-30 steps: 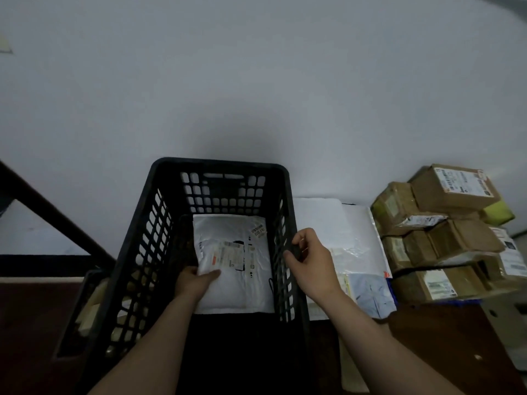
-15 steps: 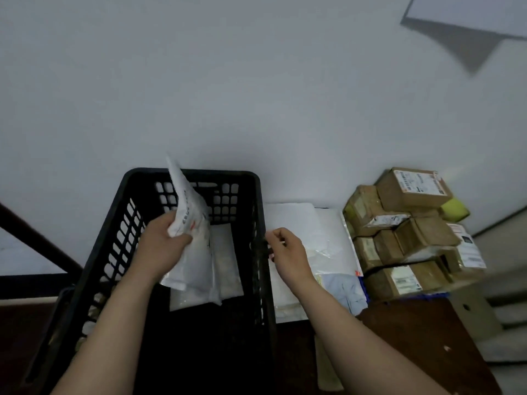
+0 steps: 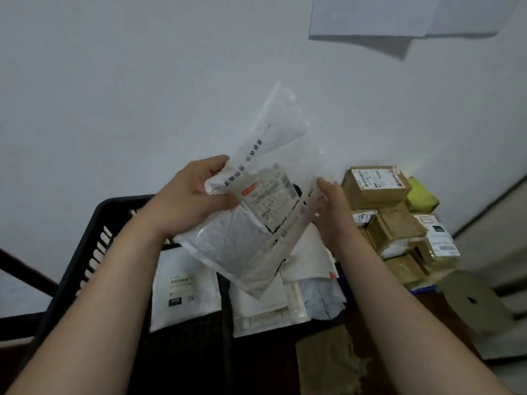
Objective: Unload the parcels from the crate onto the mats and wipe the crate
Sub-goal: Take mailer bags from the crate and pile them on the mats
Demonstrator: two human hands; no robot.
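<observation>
L hand point(image 3: 188, 201) pinches white padded mailer point(image 3: 242, 240), thumb in front; R hand point(image 3: 333, 215) touches its edge, finger curl unclear; black crate point(image 3: 94, 243) below fingers.

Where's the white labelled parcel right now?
The white parcel is mid-frame in the head view, held above the black crate's right wall; the left hand grips its left side, the right hand its right edge.

White labelled parcel point(image 3: 256, 223), tilted, held above black slatted crate point(image 3: 94, 252); second white parcel point(image 3: 185, 295) lies flat inside.
</observation>
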